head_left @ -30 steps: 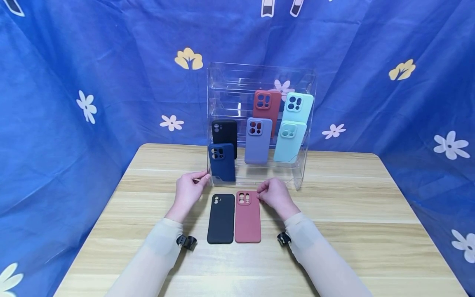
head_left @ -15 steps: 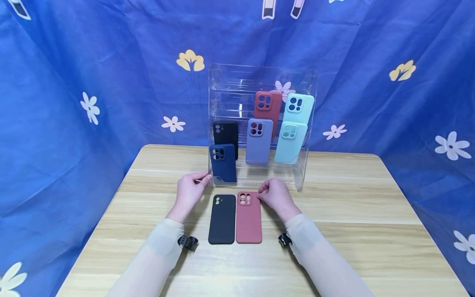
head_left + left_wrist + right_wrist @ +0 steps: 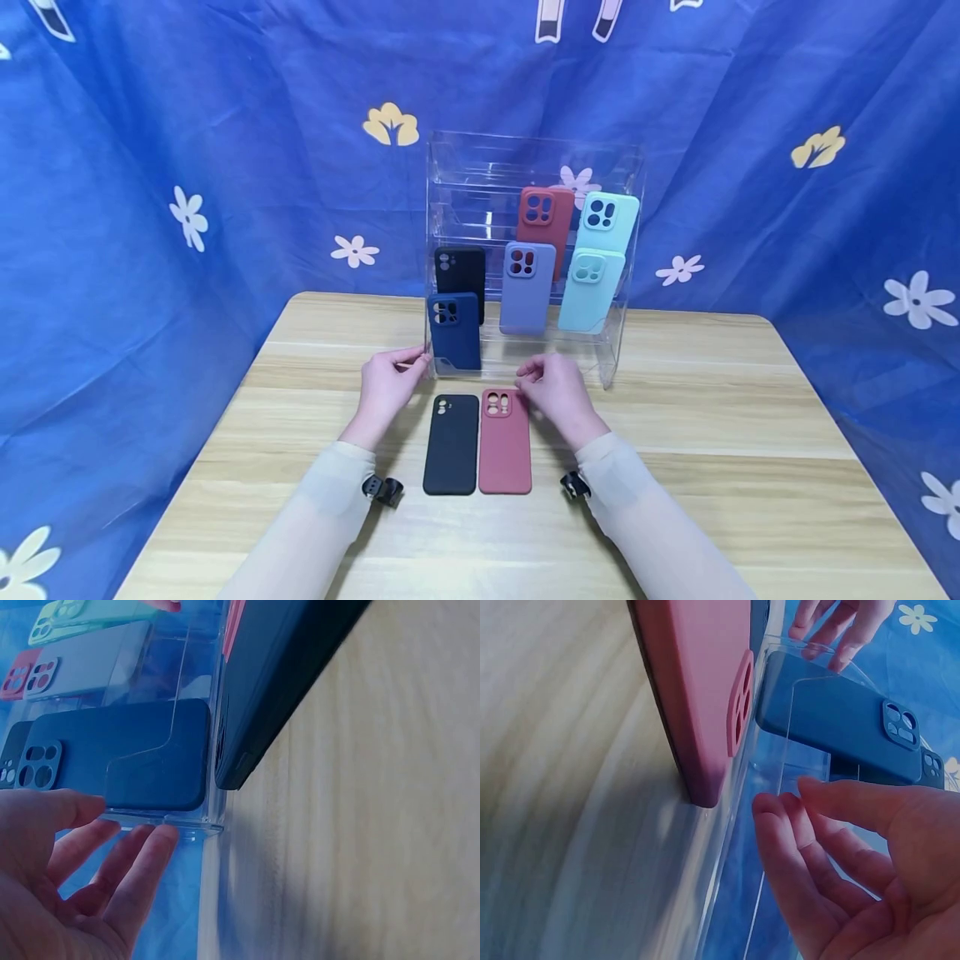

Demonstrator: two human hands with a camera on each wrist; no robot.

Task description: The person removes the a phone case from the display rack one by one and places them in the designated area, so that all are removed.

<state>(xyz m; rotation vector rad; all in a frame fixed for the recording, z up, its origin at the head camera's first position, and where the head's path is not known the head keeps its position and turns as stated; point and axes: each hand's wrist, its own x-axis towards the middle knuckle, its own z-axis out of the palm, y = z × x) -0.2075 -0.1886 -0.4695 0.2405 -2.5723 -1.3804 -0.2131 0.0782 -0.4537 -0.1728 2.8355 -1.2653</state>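
Note:
In the head view, a clear acrylic display stand [image 3: 487, 146] holds several phone cases. My left hand [image 3: 386, 392] pinches its lower left edge between thumb and fingers, beside a dark blue phone case [image 3: 456, 342]. My right hand [image 3: 557, 390] hovers at the top right corner of a pink phone case [image 3: 505, 458] lying on the table. In the right wrist view, its loosely bent fingers [image 3: 776, 832] hold nothing, in front of the stand's lower lip. A black phone case [image 3: 452, 450] lies left of the pink one, camera cutout toward the stand.
A black case [image 3: 460, 262] stands behind the dark blue one. A lavender case [image 3: 527, 300], a red case [image 3: 558, 221] and two mint cases [image 3: 591, 300] also stand in the rack. A blue patterned cloth [image 3: 262, 167] surrounds the wooden table [image 3: 712, 400].
My right fingers have shifted slightly up and left, off the pink case's corner toward the stand. The left hand keeps its place at the stand's edge. The head view has shifted a little.

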